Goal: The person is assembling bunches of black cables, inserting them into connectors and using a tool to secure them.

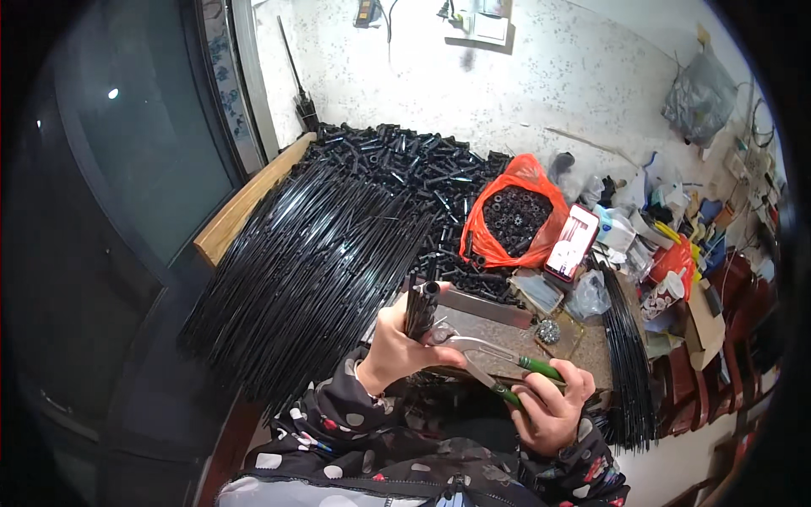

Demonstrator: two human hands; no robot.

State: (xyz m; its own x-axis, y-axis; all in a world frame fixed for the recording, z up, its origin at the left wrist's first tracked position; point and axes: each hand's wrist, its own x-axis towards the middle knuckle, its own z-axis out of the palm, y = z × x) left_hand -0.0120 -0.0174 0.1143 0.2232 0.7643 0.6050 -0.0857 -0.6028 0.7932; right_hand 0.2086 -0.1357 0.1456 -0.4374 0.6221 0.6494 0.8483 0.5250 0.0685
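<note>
- Your left hand (401, 342) is closing around a few dark tubular pieces (420, 311), holding them roughly upright on your side of the red plastic bag (525, 169), to its left; fingers are hiding the exact count.
- Your right hand (549, 410) is wrapping the green handles of a pair of pliers (537, 367), straight toward you from the red bag; the handles are standing apart.
- The pliers' metal head is reaching your left thumb, below and left of the bag; you cannot tell from this view what the jaws are biting, as the thumb is partly covering them.
- Small round black parts (515, 215) are filling the red bag.
- A heap of short black tubes (389, 152) is spreading behind and left of the bag.
- Long thin black rods (312, 262) are lying in a broad pile well to the bag's left; a narrower bundle (623, 363) is lying to its right, nearer you.
- A lit phone (573, 241) is leaning just beside the bag's right side.
- A grey bar (486, 307) is lying on your side of the bag, and a round studded object (548, 331) is sitting to the bar's right, also nearer you than the bag.
</note>
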